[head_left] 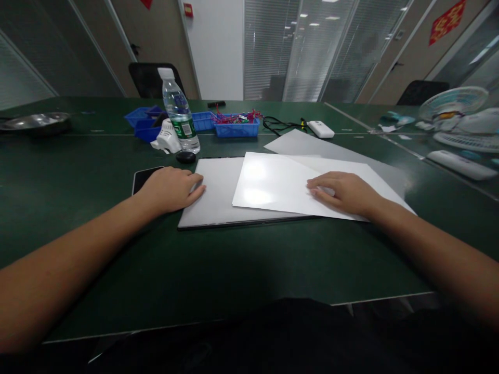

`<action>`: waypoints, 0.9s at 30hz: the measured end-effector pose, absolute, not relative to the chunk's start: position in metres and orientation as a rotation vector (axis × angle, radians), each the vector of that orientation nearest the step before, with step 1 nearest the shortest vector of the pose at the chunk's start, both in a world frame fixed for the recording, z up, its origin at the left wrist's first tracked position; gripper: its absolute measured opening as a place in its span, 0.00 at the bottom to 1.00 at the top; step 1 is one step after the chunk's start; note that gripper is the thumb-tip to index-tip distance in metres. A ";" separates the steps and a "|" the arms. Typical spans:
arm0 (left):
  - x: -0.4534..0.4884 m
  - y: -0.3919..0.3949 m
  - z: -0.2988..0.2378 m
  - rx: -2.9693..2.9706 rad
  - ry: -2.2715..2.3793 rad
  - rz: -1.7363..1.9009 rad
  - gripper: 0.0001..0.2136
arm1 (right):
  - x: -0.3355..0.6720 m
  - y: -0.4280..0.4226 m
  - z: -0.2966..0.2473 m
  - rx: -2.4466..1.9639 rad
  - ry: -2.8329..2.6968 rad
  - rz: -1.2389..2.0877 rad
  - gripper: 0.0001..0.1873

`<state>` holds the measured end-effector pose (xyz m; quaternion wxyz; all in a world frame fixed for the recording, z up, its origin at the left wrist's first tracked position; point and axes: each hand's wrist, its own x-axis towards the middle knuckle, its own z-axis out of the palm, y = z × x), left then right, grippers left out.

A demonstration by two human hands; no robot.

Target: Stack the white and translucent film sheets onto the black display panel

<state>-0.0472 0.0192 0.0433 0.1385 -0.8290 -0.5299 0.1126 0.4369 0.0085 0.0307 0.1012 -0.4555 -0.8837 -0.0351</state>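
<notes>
A thin grey-white panel (216,189) with a dark edge lies flat on the green table. My left hand (171,188) rests at its left edge, fingers bent loosely and reaching over the edge, thumb apart from them. Across the panel's right part lies a glossy white sheet (268,182), turned at an angle. My right hand (343,191) lies on top of this sheet, its fingers stretched to the left with a gap above the thumb. Another pale sheet (346,152) shows from underneath, towards the back right. Part of a dark phone-like device (142,179) sticks out behind my left hand.
Behind the panel stand a water bottle (180,114), a black mouse (186,157) and a white plastic part (167,136). Farther back are a blue tray (236,129) with red wires, a black cable (278,124) and a white box (320,129). A fan (454,117) is at right.
</notes>
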 end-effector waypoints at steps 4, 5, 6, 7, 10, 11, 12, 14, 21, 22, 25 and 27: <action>-0.047 0.020 0.043 -2.395 -1.557 0.335 0.36 | 0.434 0.006 0.029 -1.074 -2.676 0.069 0.23; -0.047 0.020 0.043 -2.394 -1.557 0.333 0.36 | 0.434 0.006 0.029 -1.021 -2.696 0.102 0.24; -0.048 0.020 0.043 -2.395 -1.553 0.333 0.36 | 0.435 0.006 0.028 -0.977 -2.719 0.129 0.25; -0.048 0.020 0.042 -2.396 -1.546 0.331 0.36 | 0.436 0.006 0.029 -0.947 -2.736 0.143 0.26; -0.049 0.021 0.042 -2.400 -1.541 0.321 0.36 | 0.439 0.006 0.030 -1.017 -2.705 0.030 0.26; -0.049 0.021 0.042 -2.403 -1.547 0.314 0.36 | 0.440 0.006 0.030 -1.094 -2.665 -0.059 0.26; -0.049 0.021 0.041 -2.405 -1.556 0.306 0.36 | 0.441 0.006 0.031 -1.182 -2.620 -0.155 0.26; -0.049 0.021 0.041 -2.408 -1.575 0.295 0.35 | 0.442 0.007 0.032 -1.323 -2.565 -0.301 0.26; -0.048 0.021 0.041 -2.388 -1.574 0.343 0.35 | 0.436 0.009 0.029 -1.113 -2.677 -0.218 0.22; -0.048 0.020 0.041 -2.382 -1.583 0.344 0.35 | 0.435 0.009 0.028 -1.070 -2.688 -0.186 0.22; -0.046 0.019 0.042 -2.365 -1.609 0.326 0.35 | 0.434 0.010 0.026 -0.988 -2.696 -0.110 0.21; -0.045 0.017 0.043 -2.361 -1.617 0.321 0.35 | 0.435 0.010 0.026 -0.954 -2.701 -0.059 0.21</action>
